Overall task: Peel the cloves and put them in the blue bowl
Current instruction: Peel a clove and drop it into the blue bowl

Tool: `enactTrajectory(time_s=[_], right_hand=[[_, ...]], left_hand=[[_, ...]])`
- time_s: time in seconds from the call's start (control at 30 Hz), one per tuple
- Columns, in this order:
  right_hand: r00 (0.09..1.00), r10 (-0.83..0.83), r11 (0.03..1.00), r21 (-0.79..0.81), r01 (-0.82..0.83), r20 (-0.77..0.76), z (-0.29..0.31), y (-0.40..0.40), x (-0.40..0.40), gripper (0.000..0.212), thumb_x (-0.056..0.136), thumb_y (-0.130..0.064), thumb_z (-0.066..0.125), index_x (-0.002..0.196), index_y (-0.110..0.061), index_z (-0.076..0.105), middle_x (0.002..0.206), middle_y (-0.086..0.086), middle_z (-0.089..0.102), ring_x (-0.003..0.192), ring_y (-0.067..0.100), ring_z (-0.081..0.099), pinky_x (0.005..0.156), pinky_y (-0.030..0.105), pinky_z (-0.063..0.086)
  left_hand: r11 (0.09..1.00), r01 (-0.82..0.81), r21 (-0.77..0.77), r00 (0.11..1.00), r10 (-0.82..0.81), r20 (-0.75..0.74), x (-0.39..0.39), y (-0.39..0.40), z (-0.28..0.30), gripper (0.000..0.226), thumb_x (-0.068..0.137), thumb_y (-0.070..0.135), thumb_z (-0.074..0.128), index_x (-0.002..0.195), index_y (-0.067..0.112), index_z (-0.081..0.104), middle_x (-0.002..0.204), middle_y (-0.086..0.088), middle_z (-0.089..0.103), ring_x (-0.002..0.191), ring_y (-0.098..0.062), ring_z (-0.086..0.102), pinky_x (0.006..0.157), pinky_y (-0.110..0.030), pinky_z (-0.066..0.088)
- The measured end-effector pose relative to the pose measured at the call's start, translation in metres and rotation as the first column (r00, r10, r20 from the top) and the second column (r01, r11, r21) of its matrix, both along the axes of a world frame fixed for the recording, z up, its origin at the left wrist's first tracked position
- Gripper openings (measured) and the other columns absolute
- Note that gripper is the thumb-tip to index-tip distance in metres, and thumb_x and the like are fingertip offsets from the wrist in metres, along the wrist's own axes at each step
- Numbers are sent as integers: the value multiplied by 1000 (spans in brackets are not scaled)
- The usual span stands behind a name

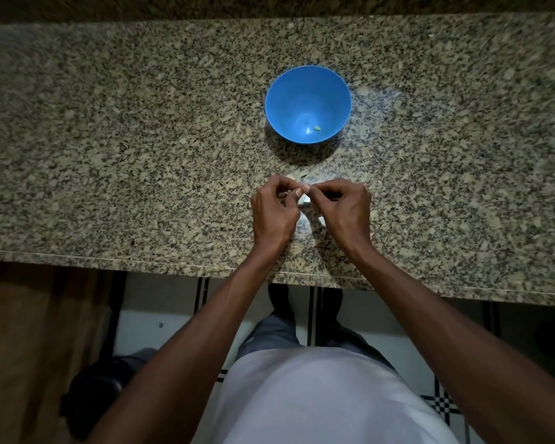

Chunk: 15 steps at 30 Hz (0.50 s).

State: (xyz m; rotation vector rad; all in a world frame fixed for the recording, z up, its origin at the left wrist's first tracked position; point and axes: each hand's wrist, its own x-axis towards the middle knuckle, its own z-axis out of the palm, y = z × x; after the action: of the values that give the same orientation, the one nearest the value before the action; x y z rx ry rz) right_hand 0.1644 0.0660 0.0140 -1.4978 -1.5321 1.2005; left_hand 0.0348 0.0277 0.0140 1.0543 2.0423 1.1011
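Near the counter's [109,155] front edge, your left hand [274,213] and right hand [345,209] pinch a small, slippery clove [297,192]; grip its ends.

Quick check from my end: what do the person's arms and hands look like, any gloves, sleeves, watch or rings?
Both arms are bare from the bottom of the frame to the wrists, with no sleeves in view. The left hand and right hand wear no gloves. No watch, bracelet or ring shows on the visible sides. Nails look short and unpainted. Below the arms, a white top and grey trousers are visible.
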Motion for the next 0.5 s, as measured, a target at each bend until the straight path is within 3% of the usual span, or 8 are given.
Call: enactTrajectory(time_s=[0.17, 0.23, 0.37, 0.5], right_hand=[[996, 79, 987, 134, -84, 42, 1, -1, 1, 17, 90, -25, 82, 98, -9, 83, 88, -3, 76, 79, 3, 73, 71, 19, 59], [999, 44, 999, 34, -43, -32, -1, -1, 1, 19, 91, -26, 82, 99, -9, 83, 88, -2, 79, 80, 6, 75, 74, 26, 63], [957, -55, 957, -289, -32, -286, -8, 3, 6, 26, 94, -27, 79, 103, -3, 80, 88, 11, 80, 85, 30, 79, 82, 54, 64], [938, -104, 916, -400, -40, -331, -11, 5, 14, 30, 99, -26, 72, 105, 3, 77, 92, 18, 79, 89, 38, 77, 86, 57, 62]], left_hand=[[999, 38, -1, 999, -38, 17, 0, -1, 0, 8, 93, 16, 76, 96, 12, 69, 88, 7, 71, 82, -6, 70, 75, -31, 63], [999, 50, 2, 997, -50, 50, -1, -1, 1, 9, 94, 18, 75, 98, 12, 69, 90, 7, 71, 85, -5, 70, 77, -27, 62], [1000, 15, -20, 986, -12, 165, -5, -2, 1, 9, 95, 18, 73, 99, 11, 71, 93, 3, 73, 89, -9, 71, 81, -24, 60], [997, 34, -69, 985, -22, 170, -13, -7, -5, 8, 97, 19, 70, 101, 12, 73, 91, 1, 75, 85, -12, 72, 74, -22, 59]])
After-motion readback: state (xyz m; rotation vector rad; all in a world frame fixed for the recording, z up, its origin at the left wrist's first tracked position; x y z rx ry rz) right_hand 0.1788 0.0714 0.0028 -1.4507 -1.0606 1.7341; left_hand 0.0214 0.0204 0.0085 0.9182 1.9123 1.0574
